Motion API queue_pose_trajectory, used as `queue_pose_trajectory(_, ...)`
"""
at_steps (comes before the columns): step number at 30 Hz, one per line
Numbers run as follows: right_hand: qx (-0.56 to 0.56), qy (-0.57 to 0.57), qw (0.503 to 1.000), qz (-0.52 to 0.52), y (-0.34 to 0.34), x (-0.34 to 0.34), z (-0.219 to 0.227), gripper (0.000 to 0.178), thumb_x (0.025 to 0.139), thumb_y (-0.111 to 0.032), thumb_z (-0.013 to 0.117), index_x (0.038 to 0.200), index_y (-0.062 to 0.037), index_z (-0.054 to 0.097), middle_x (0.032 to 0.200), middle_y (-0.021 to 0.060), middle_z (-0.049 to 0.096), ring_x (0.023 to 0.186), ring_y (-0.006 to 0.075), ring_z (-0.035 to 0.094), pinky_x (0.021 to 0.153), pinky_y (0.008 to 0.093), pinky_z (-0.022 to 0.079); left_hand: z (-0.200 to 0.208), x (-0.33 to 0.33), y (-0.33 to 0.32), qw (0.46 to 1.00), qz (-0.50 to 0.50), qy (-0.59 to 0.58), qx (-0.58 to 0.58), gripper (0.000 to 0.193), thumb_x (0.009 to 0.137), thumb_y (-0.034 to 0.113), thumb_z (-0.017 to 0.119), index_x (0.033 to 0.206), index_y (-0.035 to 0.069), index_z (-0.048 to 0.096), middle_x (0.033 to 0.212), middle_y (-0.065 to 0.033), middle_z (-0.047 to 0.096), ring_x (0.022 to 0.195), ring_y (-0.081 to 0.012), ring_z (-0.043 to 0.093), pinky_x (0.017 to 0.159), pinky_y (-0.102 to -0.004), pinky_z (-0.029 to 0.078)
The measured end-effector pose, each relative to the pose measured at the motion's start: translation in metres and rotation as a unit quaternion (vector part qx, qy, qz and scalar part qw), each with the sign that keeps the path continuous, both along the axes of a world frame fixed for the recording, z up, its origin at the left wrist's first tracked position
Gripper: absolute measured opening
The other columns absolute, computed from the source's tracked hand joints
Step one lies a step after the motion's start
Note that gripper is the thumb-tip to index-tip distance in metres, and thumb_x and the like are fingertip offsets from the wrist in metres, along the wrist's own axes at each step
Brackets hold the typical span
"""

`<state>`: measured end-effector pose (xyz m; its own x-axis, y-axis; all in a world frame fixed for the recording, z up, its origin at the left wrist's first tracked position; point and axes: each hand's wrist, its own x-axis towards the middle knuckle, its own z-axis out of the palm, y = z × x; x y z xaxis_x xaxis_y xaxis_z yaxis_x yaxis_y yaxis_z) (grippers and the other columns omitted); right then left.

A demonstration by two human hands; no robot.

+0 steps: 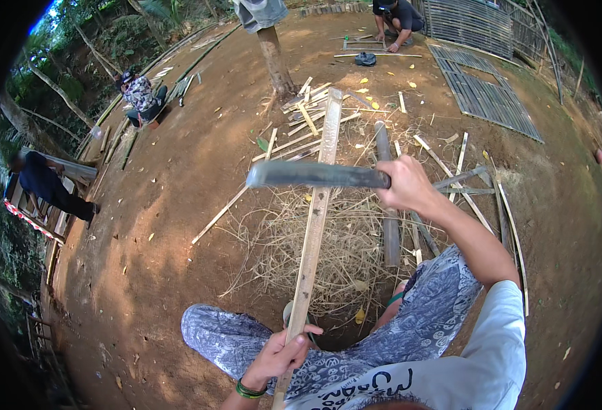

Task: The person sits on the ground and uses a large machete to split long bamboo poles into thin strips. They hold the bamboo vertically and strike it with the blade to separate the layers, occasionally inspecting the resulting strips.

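In my left hand [284, 355], low in the view, is the near part of a long, pale bamboo slat [312, 239]. The slat slants up and away from me, between my bent knees and over a heap of shavings. My right hand [407, 183] is closed around the right end of a thick dark bar [318, 175]. That bar lies crosswise over the slat in the view; its left end is smeared by motion, and I cannot tell whether it touches the slat.
Dry shavings [314, 253] cover the ground before me. Beyond lie loose bamboo strips [308, 119]; a dark pole [391, 232] lies to the right. A tree trunk [273, 61], a slatted panel [485, 96] and three other people [400, 24] are farther off.
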<state>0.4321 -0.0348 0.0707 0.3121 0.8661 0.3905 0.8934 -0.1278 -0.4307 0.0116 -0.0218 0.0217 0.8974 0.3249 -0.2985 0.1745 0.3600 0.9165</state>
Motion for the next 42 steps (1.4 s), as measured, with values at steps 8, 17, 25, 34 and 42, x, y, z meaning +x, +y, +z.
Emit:
queue_pose_trajectory(8,-0.023,-0.003,1.0,-0.014,0.0,0.021,-0.011,0.022,0.081,-0.015,0.059,0.072,0.0023,0.068,0.049,0.0111,0.055,0.045,0.0229,0.056,0.052,0.0415,0.048,-0.008,-0.013,-0.005,1.0,0.008,0.02,-0.015,0.041,0.11,0.025,0.037,0.134,-0.005,0.051,0.059,0.0059,0.037,0.048,-0.0046,0.035,0.046,-0.0229,0.035)
queue_pose_trajectory(17,0.059,0.307,0.937,-0.157,0.004,0.06,-0.032,0.028,0.084,-0.024,0.07,0.076,0.0022,0.065,0.053,0.0024,0.053,0.046,0.0135,0.047,0.049,0.0351,0.036,0.032,-0.02,0.033,0.978,0.122,-0.059,0.157,0.04,0.11,0.028,0.037,0.129,-0.004,0.052,0.061,0.0032,0.038,0.046,-0.0051,0.039,0.042,-0.0205,0.033)
queue_pose_trajectory(25,0.068,0.466,0.88,0.058,0.0,-0.016,-0.022,0.02,0.092,-0.018,0.068,0.087,0.0012,0.066,0.052,-0.0018,0.048,0.041,0.0075,0.042,0.041,0.0247,0.032,0.071,0.07,0.1,0.882,0.312,-0.219,0.277,0.034,0.11,0.03,0.036,0.13,0.004,0.047,0.068,0.0021,0.041,0.052,-0.0079,0.046,0.049,-0.0228,0.04)
queue_pose_trajectory(34,-0.053,0.57,0.808,0.139,-0.001,-0.077,-0.005,0.03,0.096,-0.025,0.063,0.099,0.0041,0.069,0.05,-0.0026,0.045,0.042,0.0075,0.043,0.042,0.0245,0.035,0.055,0.185,0.118,0.797,0.454,-0.304,0.259,0.021,0.111,0.025,0.035,0.113,0.007,0.046,0.083,-0.0031,0.057,0.076,-0.01,0.052,0.072,-0.0283,0.045)
queue_pose_trajectory(42,0.038,0.683,0.729,0.019,0.02,-0.071,-0.014,0.05,0.098,-0.043,0.06,0.115,0.0037,0.061,0.055,-0.004,0.034,0.047,0.0085,0.036,0.046,0.0267,0.033,0.02,0.218,0.086,0.801,0.486,-0.284,0.202,0.017,0.111,0.021,0.032,0.112,0.005,0.039,0.107,-0.0106,0.062,0.102,-0.013,0.055,0.095,-0.0313,0.043)
